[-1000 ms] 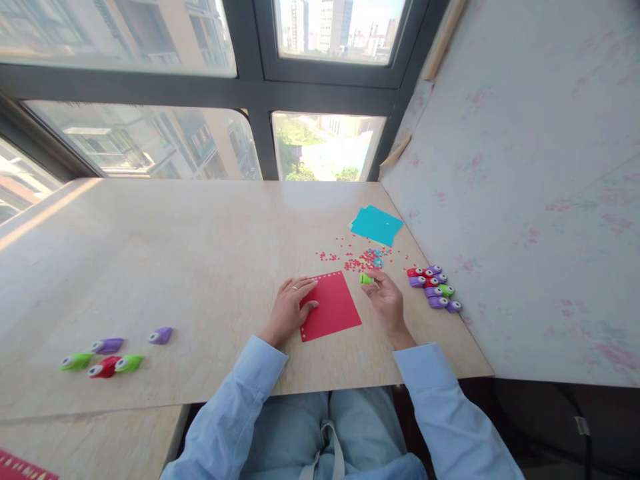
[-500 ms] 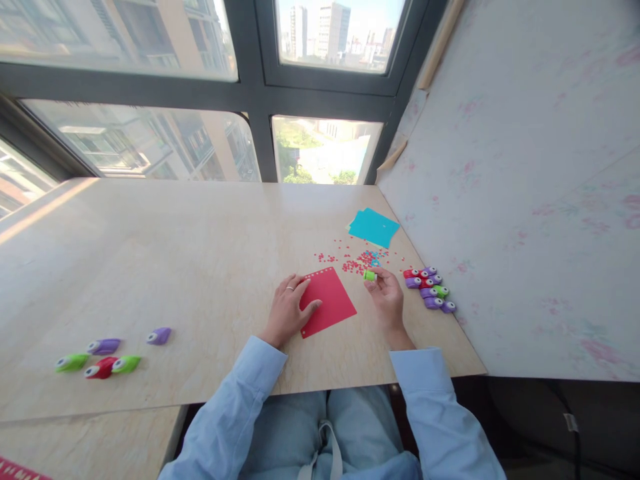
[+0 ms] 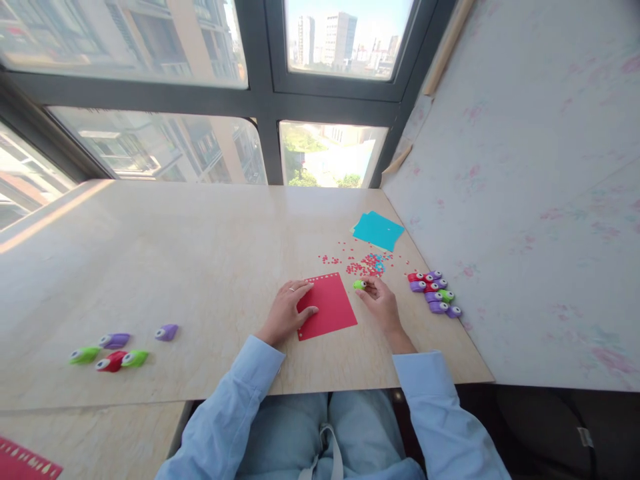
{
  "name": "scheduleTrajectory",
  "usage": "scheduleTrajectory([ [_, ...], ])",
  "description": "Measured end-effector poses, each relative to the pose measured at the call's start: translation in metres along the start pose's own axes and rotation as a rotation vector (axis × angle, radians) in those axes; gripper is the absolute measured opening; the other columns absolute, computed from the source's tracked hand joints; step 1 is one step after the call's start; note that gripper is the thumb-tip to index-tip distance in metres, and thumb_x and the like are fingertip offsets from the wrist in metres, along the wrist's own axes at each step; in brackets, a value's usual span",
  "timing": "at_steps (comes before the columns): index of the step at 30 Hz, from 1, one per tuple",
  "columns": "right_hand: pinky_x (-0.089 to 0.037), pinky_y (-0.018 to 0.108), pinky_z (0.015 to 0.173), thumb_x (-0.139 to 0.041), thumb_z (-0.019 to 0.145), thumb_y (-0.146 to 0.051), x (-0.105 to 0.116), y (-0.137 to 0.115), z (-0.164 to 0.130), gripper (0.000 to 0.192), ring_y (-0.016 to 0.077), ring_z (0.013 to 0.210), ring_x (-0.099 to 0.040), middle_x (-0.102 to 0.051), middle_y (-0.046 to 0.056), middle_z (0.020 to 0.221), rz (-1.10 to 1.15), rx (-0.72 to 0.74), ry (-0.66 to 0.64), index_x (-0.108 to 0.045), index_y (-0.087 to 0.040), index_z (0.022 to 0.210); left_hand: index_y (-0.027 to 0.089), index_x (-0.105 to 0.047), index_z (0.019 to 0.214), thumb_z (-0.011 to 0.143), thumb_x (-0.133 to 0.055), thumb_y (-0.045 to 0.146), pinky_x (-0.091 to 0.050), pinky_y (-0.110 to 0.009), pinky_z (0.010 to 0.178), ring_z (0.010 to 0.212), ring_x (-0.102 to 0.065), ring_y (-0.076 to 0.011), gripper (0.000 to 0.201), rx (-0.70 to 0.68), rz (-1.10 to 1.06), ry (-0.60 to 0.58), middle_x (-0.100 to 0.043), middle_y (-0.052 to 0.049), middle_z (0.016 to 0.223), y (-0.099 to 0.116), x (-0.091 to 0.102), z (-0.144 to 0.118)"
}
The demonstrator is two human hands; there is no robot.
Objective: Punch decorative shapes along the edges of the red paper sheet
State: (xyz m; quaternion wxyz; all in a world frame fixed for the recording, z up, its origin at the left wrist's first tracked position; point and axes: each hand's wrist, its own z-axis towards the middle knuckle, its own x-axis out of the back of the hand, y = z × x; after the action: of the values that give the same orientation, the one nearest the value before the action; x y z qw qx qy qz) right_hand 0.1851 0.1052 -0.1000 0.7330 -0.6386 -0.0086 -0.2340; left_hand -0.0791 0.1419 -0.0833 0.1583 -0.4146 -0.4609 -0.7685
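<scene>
A red sheet of paper (image 3: 330,310) lies on the table, with a row of small punched holes along its far edge and a hole at its near left corner. My left hand (image 3: 287,310) rests on the sheet's left side, fingers spread and flat. To the right of the sheet, my right hand (image 3: 384,305) pinches a small green craft punch (image 3: 359,285) just off the paper's edge. Behind that hand, many tiny red and blue paper cut-outs (image 3: 365,265) lie scattered.
Blue sheets (image 3: 379,230) lie at the back right. Several coloured punches (image 3: 435,293) are clustered by the wall (image 3: 525,220). More punches (image 3: 111,361) lie on the left, with a lone purple one (image 3: 167,332) nearby. Another punched red sheet (image 3: 25,460) shows at bottom left.
My right hand has brought the green punch left and nearer to me, turning it so its round white end faces right. The red sheet has turned slightly under my left hand. The view has shifted a little.
</scene>
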Motion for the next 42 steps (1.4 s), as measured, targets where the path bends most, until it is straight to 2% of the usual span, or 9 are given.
scheduleTrajectory([
  [6,-0.053,0.043,0.095,-0.061,0.082,-0.037,0.0,0.003,0.0,0.031,0.0235,0.101,-0.065,-0.069,0.01,0.108,-0.121,0.115,-0.048,-0.067,-0.02,0.107,0.02,-0.06,0.122,0.09,-0.061,0.041,-0.045,-0.046,0.109,0.117,-0.058,-0.0223,0.039,-0.019,-0.035,0.026,-0.065,-0.009,0.123,0.001,0.002,-0.002],
  [11,-0.049,0.045,0.101,-0.057,0.085,-0.031,-0.002,0.009,0.001,0.03,0.0238,0.108,-0.063,-0.07,0.01,0.113,-0.196,0.215,-0.049,-0.069,-0.02,0.11,0.018,-0.058,0.128,0.09,-0.059,0.046,-0.045,-0.049,0.111,0.131,-0.05,-0.027,0.047,0.017,0.061,0.135,-0.06,-0.012,0.132,-0.003,-0.005,-0.003],
  [13,-0.049,0.044,0.101,-0.056,0.086,-0.029,-0.002,0.011,0.001,0.03,0.0237,0.108,-0.063,-0.07,0.01,0.113,-0.209,0.235,-0.05,-0.07,-0.021,0.111,0.018,-0.057,0.129,0.088,-0.061,0.048,-0.042,-0.052,0.113,0.134,-0.047,-0.0292,0.052,0.027,0.128,0.132,-0.059,-0.012,0.133,-0.003,-0.007,-0.003],
  [19,-0.049,0.044,0.102,-0.052,0.086,-0.023,-0.002,0.012,0.0,0.035,0.0239,0.112,-0.063,-0.069,0.01,0.119,-0.245,0.234,-0.07,-0.069,-0.021,0.116,0.02,-0.061,0.124,0.09,-0.06,0.045,-0.039,-0.053,0.116,0.127,-0.05,-0.027,0.043,0.026,0.204,0.064,-0.058,-0.009,0.132,0.003,-0.005,0.0],
  [25,-0.049,0.044,0.103,-0.048,0.085,-0.02,-0.003,0.013,0.0,0.039,0.0234,0.114,-0.063,-0.069,0.01,0.12,-0.271,0.237,-0.049,-0.068,-0.02,0.118,0.02,-0.061,0.124,0.09,-0.06,0.04,-0.036,-0.054,0.117,0.126,-0.052,-0.0257,0.04,0.028,0.173,0.063,-0.06,-0.009,0.131,0.003,-0.005,0.0],
  [30,-0.05,0.044,0.102,-0.049,0.086,-0.023,-0.004,0.013,-0.001,0.037,0.024,0.112,-0.063,-0.069,0.011,0.118,-0.282,0.238,-0.015,-0.068,-0.02,0.119,0.021,-0.062,0.124,0.093,-0.053,0.03,-0.035,-0.055,0.118,0.128,-0.054,-0.0243,0.034,0.029,0.133,0.063,-0.063,-0.008,0.13,0.0,-0.006,0.0],
  [42,-0.051,0.044,0.099,-0.052,0.087,-0.027,-0.003,0.011,-0.001,0.033,0.0241,0.108,-0.064,-0.069,0.01,0.115,-0.285,0.234,-0.011,-0.067,-0.02,0.116,0.021,-0.066,0.117,0.091,-0.057,0.022,-0.041,-0.055,0.113,0.116,-0.059,-0.023,0.028,0.029,0.064,0.094,-0.066,-0.008,0.121,0.001,-0.006,0.0],
])
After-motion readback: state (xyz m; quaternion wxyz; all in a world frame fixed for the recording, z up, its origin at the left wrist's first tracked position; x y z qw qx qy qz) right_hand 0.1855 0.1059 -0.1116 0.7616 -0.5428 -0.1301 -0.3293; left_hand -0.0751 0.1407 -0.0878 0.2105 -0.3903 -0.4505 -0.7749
